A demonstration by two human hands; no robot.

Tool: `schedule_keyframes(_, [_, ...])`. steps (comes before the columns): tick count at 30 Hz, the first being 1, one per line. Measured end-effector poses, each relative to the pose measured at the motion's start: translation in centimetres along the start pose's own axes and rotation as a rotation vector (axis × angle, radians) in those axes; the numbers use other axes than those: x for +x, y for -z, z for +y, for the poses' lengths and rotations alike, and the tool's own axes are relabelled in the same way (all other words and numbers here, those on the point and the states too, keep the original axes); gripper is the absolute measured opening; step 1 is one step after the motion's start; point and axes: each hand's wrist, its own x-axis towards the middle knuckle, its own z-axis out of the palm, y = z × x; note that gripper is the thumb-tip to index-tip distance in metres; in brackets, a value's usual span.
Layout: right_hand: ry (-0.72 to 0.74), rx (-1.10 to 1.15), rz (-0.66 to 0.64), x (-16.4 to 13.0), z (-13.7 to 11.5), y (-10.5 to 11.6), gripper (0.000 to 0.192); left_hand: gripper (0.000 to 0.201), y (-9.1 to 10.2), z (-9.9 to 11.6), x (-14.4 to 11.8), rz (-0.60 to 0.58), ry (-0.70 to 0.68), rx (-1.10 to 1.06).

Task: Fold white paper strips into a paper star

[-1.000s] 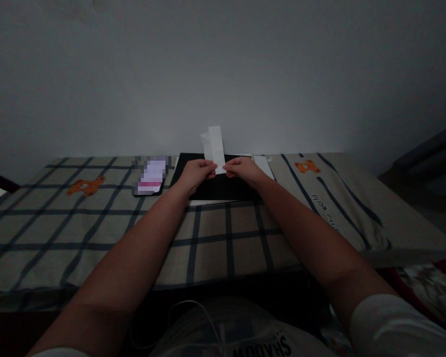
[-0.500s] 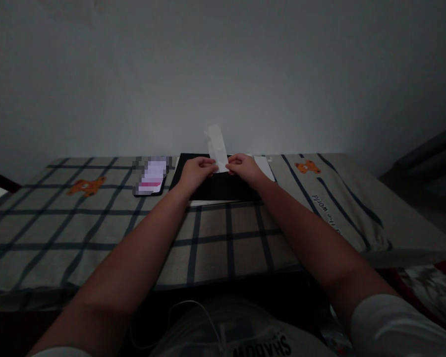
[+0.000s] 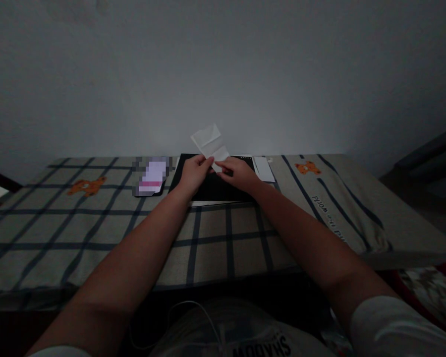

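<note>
White paper, creased and partly unfolded, stands up above the far middle of the bed, pinched at its lower edge by both hands: the left hand grips it with thumb and fingers on the left, the right hand holds the bottom corner on the right. Low light makes any marks on the sheet impossible to read. Under the hands lies a black flat board, its far edge hidden behind them. Left of it rests a phone, its screen blurred out. A small white card lies just right of the board. Everything sits on a checked bedsheet with orange bear prints, against a plain grey wall.
</note>
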Motion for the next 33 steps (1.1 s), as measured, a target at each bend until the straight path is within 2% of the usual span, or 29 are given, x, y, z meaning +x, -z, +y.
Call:
schedule_keyframes(3, [-0.072, 0.019, 0.052, 0.0, 0.0, 0.2, 0.031, 0.019, 0.1, 0.0, 0.1, 0.021, 0.057, -0.024])
schedule_keyframes(7, [-0.3, 0.12, 0.307, 0.3, 0.6, 0.4, 0.027, 0.018, 0.0, 0.5, -0.2, -0.064, 0.18, -0.077])
schedule_keyframes(9, [-0.419, 0.216, 0.374, 0.5, 1.1, 0.3, 0.033, 0.02, 0.0, 0.7, -0.4, -0.129, 0.213, -0.082])
schedule_keyframes(11, [-0.511, 0.339, 0.356, 0.6, 1.4, 0.1, 0.035, 0.02, -0.1, 0.9, -0.7, -0.185, 0.236, -0.06])
schedule_keyframes(15, [-0.563, 0.531, 0.293, 0.6, 1.5, 0.0, 0.027, 0.02, -0.3, 1.2, -1.1, -0.234, 0.26, -0.007])
schedule_keyframes(19, [-0.58, 0.555, 0.276, 0.4, 1.2, 0.2, 0.023, 0.024, -0.3, 1.0, -0.9, -0.171, 0.251, -0.055])
schedule_keyframes(25, [-0.596, 0.64, 0.15, 0.3, 0.9, 0.2, 0.022, 0.022, 0.1, 0.3, -0.2, -0.125, 0.23, -0.115])
schedule_keyframes(33, [-0.641, 0.648, 0.141, 0.1, 1.5, 0.0, 0.02, 0.02, -0.1, 0.5, -0.4, -0.089, 0.255, -0.114])
